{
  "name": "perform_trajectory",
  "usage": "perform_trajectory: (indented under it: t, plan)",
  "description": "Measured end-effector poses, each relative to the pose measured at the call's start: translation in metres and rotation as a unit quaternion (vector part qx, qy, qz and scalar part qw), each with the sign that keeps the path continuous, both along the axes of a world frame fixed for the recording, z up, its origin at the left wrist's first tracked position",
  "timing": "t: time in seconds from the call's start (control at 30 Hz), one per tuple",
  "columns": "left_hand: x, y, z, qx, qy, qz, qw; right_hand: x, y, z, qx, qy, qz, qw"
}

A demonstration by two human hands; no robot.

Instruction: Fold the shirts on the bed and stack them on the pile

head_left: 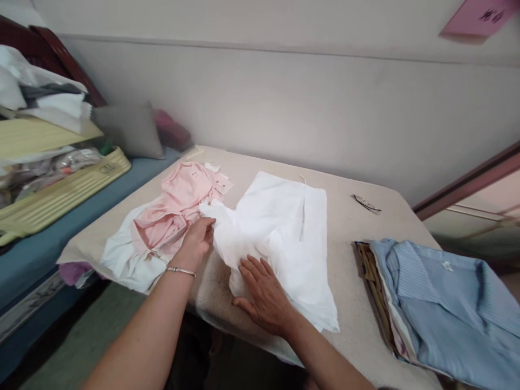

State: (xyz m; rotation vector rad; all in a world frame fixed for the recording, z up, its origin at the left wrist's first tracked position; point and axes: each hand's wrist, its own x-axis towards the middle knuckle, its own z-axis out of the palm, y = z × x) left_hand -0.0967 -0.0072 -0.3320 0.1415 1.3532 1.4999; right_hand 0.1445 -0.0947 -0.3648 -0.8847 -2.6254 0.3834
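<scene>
A white garment (280,216) lies partly folded in the middle of the table, with a slit and a thin cord on its right part. My left hand (198,237) has its fingers closed on the garment's left edge, where the cloth is bunched up. Flat on the lower front of the same garment rests my right hand (262,295), fingers spread and thumb out to the side. Just beyond my left hand is a crumpled pink garment (187,189), lying over a pale white cloth (125,254) that hangs over the table's left edge.
Folded clothes with a blue striped shirt (442,292) on top are stacked at the right. Eyeglasses (365,203) lie near the back right of the cloth-covered table (345,227). A yellow plastic crate (73,195) and a grey cushion (128,130) stand at the left.
</scene>
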Motion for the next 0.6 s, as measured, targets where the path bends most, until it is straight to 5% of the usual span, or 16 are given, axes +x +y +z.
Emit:
perform_trajectory:
  t: [0.13, 0.23, 0.33, 0.47, 0.6]
  plan:
    - [0.016, -0.005, 0.011, 0.104, -0.007, -0.04, 0.994, -0.014, 0.006, -0.005, -0.036, 0.025, 0.005, 0.999]
    - [0.028, -0.009, 0.015, 0.173, -0.003, -0.094, 0.98, -0.006, 0.014, 0.001, -0.129, 0.08, -0.001, 0.988]
    - [0.036, -0.012, 0.016, 0.183, -0.007, -0.107, 0.977, 0.007, 0.044, 0.018, -0.236, 0.132, -0.085, 0.959]
    - [0.04, -0.015, 0.02, 0.179, -0.036, -0.086, 0.98, 0.002, 0.132, 0.042, -0.225, 0.125, -0.217, 0.942]
    - [0.05, -0.019, 0.027, 0.176, -0.035, -0.074, 0.981, -0.037, 0.249, 0.056, -0.206, 0.083, -0.31, 0.924]
